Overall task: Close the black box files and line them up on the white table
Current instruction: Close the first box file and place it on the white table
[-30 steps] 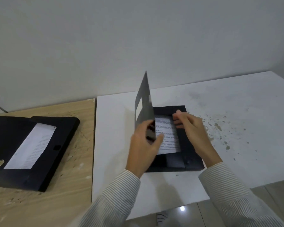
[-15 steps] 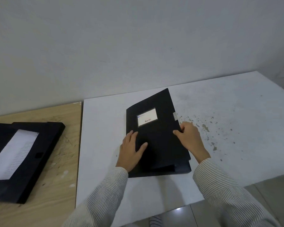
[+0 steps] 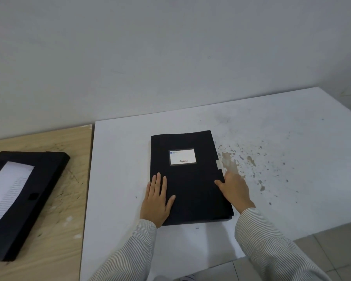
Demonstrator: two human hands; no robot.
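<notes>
A black box file (image 3: pixel 190 179) lies flat and closed on the white table (image 3: pixel 272 138), its white label facing up. My left hand (image 3: pixel 156 199) rests flat on its near left corner, fingers spread. My right hand (image 3: pixel 234 189) presses on its right edge near the tab, thumb on the lid. A second black box file (image 3: pixel 24 199) lies open on the wooden table (image 3: pixel 69 230) at the left, a printed white sheet showing inside it.
A pale wall stands right behind both tables. Brownish stains speckle the white table to the right of the closed file. Tiled floor shows past the white table's near edge, at the lower right.
The lid, upright a second ago, has come down flat on the file. My left hand slid onto the near left corner and my right hand settled on the right edge.
</notes>
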